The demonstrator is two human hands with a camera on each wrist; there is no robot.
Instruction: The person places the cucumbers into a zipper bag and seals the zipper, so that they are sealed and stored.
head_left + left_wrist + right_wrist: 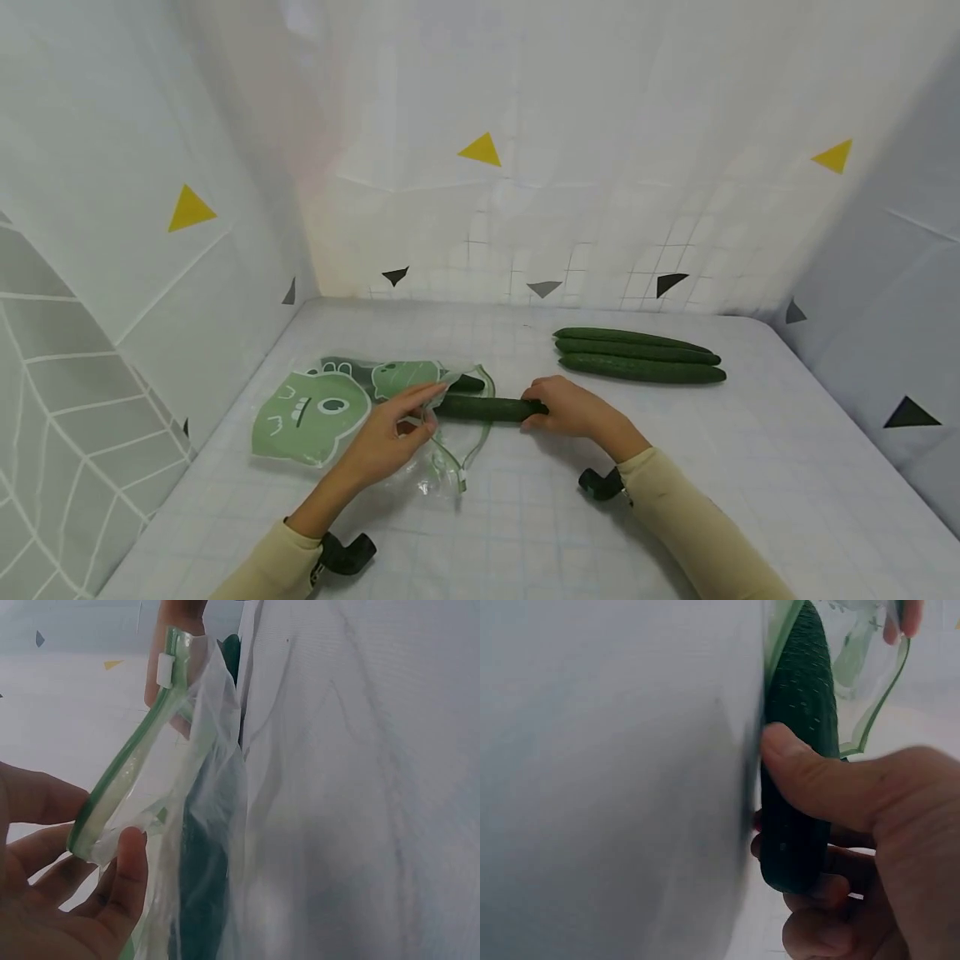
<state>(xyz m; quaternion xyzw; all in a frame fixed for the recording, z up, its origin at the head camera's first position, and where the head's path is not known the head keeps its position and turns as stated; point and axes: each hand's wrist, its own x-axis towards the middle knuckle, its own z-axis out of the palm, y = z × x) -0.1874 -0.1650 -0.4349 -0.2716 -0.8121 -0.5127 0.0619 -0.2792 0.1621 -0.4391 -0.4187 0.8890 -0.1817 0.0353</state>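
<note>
A: What is being done here?

B: A cucumber [491,409] appears to be going into a clear, green-printed zip bag [300,427] lying on the worktop [750,483]. It crosses the bag's open mouth, far end under the plastic, near end outside.

A: And the hands?

B: The left hand [390,437] pinches the upper lip of the mouth, lifting it away from the lower one. The right hand [573,408] grasps the cucumber's near end, thumb on one side, fingers curled round the other.

A: What does the next move call for?

B: Probably a level push leftward, with the lip held high so the zip strip [120,769] doesn't snag. Another cucumber [469,383] lies in the bag, just beyond the held one, its tip near the mouth; the two could jam.

A: Is there room?

B: To the right of the right hand, the worktop is bare. Three cucumbers [637,351] lie side by side beyond that hand, toward the back edge and the white wall [420,208]. The bag's printed end points to the worktop's slanting left edge, with a strip of bare surface between.
</note>
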